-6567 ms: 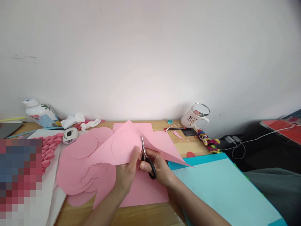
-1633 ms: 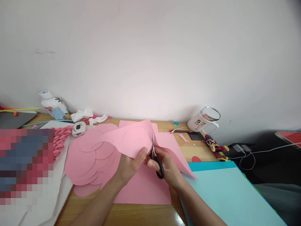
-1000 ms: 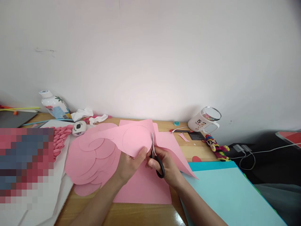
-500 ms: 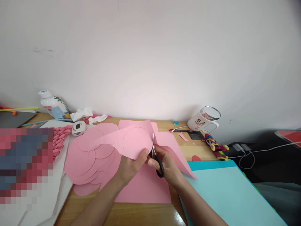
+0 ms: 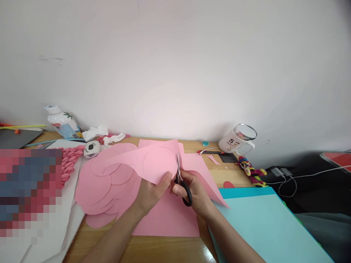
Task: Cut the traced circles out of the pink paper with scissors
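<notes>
My left hand (image 5: 151,193) pinches the lower edge of a pink paper sheet (image 5: 153,164) that has a circle drawn on it and is lifted off the wooden table (image 5: 170,252). My right hand (image 5: 196,191) grips black-handled scissors (image 5: 183,184), blades pointing up into the sheet along the circle's right side. A pile of cut pink paper circles (image 5: 106,182) lies left of my left hand. Another pink sheet (image 5: 167,219) lies flat under both hands.
Light blue sheets (image 5: 263,226) lie at the right. A white mug (image 5: 237,140) stands at the back right by a colourful trinket (image 5: 251,170). At the back left are a white bottle (image 5: 61,122), a paper punch (image 5: 91,149), crumpled tissue (image 5: 95,133) and small pink petals (image 5: 70,160). Cables (image 5: 290,175) run right.
Over the last seconds the pink sheet has turned slightly in my left hand while the scissors stayed at the circle's right edge. The view shifted right since the oldest frame.
</notes>
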Demonstrator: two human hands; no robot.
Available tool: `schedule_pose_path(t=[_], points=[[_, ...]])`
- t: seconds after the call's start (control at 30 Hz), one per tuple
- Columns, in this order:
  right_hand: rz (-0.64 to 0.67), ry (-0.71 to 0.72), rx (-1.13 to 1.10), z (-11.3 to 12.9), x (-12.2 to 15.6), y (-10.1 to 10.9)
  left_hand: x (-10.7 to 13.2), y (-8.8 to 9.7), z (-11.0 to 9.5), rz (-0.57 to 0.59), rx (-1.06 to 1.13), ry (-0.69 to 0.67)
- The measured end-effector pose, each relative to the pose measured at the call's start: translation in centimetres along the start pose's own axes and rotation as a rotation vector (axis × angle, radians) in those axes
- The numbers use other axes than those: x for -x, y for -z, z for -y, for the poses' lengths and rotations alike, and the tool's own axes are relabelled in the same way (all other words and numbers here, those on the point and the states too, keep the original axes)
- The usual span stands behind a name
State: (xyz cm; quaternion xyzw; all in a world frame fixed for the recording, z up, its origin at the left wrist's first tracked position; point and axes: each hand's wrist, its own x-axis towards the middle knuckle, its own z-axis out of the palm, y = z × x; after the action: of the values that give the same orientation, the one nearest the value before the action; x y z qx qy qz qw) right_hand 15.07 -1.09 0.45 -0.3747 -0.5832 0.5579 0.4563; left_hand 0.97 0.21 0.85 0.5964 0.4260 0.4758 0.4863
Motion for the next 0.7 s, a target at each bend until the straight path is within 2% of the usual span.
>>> schedule_pose_path(t=[0.1,0.4,0.6,0.7], points=[[-0.004,-0.003,0.016,0.13,0.02,-0.01,-0.05,0.05,-0.05,-0.036,-0.011,-0.017],[-0.008,-0.029,0.018,-0.01,0.05,-0.03,-0.09,0.01,-0.3,0.05,0.048,-0.046],[0.004,-0.035,-0.009,-0.38,0.13,0.09,-0.04,0.07,0.02,-0.057,0.021,-0.06],[0.013,-0.032,-0.016,-0.55,0.15,0.17,-0.03,0.1,0.14,-0.067,0.041,-0.059]])
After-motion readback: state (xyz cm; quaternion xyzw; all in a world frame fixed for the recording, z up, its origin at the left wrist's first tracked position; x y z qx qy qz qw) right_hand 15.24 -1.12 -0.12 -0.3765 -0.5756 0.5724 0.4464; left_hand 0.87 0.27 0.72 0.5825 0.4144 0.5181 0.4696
